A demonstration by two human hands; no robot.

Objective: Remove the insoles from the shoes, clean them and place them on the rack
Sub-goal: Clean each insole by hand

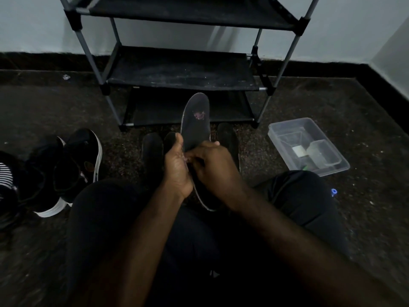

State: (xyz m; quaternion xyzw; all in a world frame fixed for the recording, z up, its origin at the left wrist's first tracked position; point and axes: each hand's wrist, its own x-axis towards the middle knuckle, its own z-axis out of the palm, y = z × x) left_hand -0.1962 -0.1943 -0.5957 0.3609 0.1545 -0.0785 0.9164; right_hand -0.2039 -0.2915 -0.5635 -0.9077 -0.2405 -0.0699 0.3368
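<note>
From the head camera, you are seated on the dark floor [309, 103] with your legs in dark trousers, facing the shoe rack [181, 69]. Your left hand [177, 169] is closed around the middle of a dark insole [195, 125], thumb up along its left edge. The insole stands nearly upright, toe end raised in front of the rack's lowest shelf, with a worn, torn patch near the toe. Your right hand [212, 167] is curled against the insole's lower half, fingertips pressed at its surface just beside your left palm; whether it pinches something small there, you cannot tell.

3 more dark insoles [152, 149] lie on the floor behind your hands. To your left sit black shoes with white soles [66, 169], close together. To your right a clear plastic tub [307, 145] rests on the floor, holding smaller clear containers.
</note>
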